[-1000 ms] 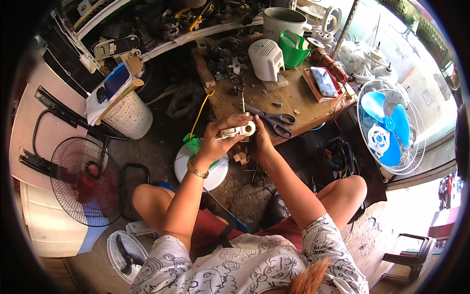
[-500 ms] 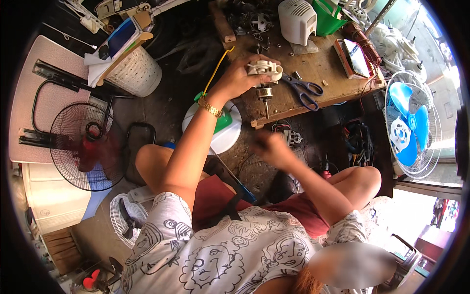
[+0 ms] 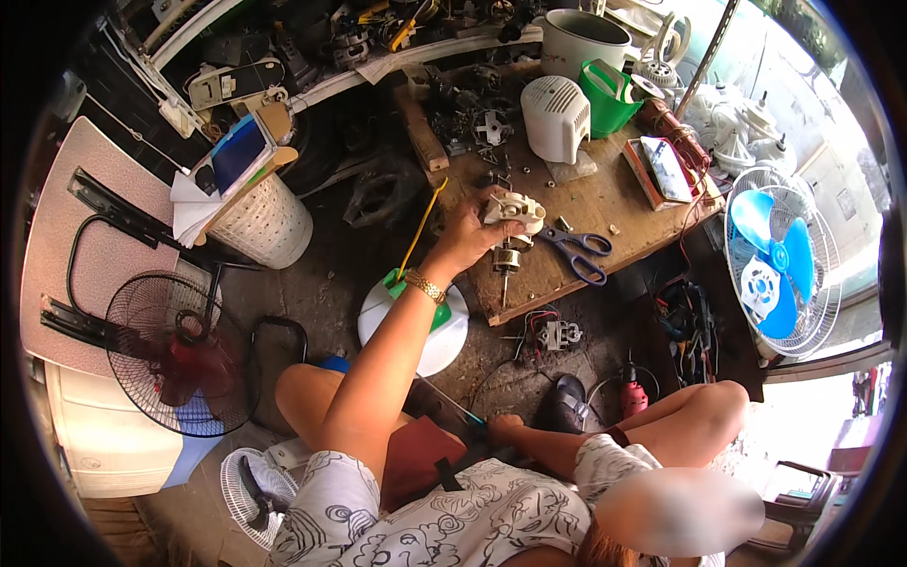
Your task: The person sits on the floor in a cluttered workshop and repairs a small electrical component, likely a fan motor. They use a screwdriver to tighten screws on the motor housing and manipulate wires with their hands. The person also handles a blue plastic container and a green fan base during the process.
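My left hand (image 3: 470, 233) grips a white plastic fan housing (image 3: 517, 212) with a round metal part and shaft (image 3: 505, 269) hanging below it, over the edge of the wooden bench (image 3: 600, 197). Blue-handled scissors (image 3: 581, 250) lie beside it on the bench, near small loose hardware. Down by my legs, my right hand (image 3: 503, 426) is closed on the blue handle of a long, thin screwdriver (image 3: 463, 411). A small motor with wires (image 3: 557, 335) sits on the floor under the bench edge. A white round base (image 3: 439, 345) with green parts lies left of it.
On the bench are a white plastic casing (image 3: 553, 118), a green container (image 3: 605, 99) and a phone box (image 3: 658, 170). A blue-bladed fan (image 3: 775, 260) stands right; a caged fan (image 3: 184, 350) and white basket (image 3: 265, 227) stand left. A pink drill (image 3: 633, 397) lies near my right knee.
My right hand has left the housing and moved down to the screwdriver. My left hand still holds the housing, now out to the right of where it was a second ago.
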Demonstrator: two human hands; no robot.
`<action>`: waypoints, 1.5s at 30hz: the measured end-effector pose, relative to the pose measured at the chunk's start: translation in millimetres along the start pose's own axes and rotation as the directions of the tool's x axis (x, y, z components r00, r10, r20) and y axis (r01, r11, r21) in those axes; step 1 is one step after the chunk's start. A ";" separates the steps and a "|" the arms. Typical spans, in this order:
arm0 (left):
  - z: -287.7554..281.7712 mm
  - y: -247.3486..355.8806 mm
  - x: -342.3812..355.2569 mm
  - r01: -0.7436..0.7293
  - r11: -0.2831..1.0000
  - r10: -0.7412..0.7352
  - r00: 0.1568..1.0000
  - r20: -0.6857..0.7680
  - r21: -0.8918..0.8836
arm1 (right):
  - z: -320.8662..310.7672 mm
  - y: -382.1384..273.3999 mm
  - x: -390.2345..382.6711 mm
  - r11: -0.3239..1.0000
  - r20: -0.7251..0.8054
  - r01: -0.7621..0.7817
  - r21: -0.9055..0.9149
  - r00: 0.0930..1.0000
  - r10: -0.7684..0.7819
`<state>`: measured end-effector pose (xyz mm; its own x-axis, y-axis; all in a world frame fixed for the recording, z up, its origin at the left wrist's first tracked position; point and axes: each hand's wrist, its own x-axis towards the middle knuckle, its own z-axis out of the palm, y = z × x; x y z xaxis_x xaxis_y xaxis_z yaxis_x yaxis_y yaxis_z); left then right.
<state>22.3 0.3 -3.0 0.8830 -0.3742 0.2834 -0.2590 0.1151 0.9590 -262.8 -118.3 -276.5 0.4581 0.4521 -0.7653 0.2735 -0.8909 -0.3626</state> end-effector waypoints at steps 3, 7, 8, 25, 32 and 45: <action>7.4 -6.4 1.9 -0.062 0.994 0.056 0.996 -0.063 -0.092 | -33.9 10.5 -28.8 0.994 -0.162 -0.016 0.112 0.986 0.034; 14.6 -10.0 -1.1 -0.073 0.988 0.059 0.992 -0.108 -0.137 | -118.9 17.1 -119.1 0.920 -0.601 0.356 0.167 0.776 -0.191; 8.1 -21.1 -1.5 -0.109 0.984 0.090 0.987 -0.134 -0.141 | -153.8 11.3 -150.3 0.859 -0.697 0.490 0.146 0.667 -0.263; 23.4 -0.3 -21.9 -0.172 0.972 0.174 0.985 -0.001 -0.161 | -451.3 -54.0 -455.5 0.234 -0.805 0.796 -0.558 -0.588 0.078; 14.4 -7.9 -15.4 -0.101 0.984 0.102 0.995 -0.006 -0.146 | -486.2 -68.3 -426.3 0.384 -0.740 0.693 -0.611 -0.672 0.034; 13.5 -8.6 -7.4 -0.031 0.986 0.024 0.999 -0.044 -0.166 | -514.2 -43.5 -399.2 0.185 -0.789 0.767 -0.614 -0.591 -0.169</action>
<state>12.7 -10.4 -13.3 0.8929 -0.3304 0.3060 -0.2177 0.2781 0.9356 -22.7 -237.8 318.3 0.3504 -0.0822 0.9330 0.9216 0.2081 -0.3277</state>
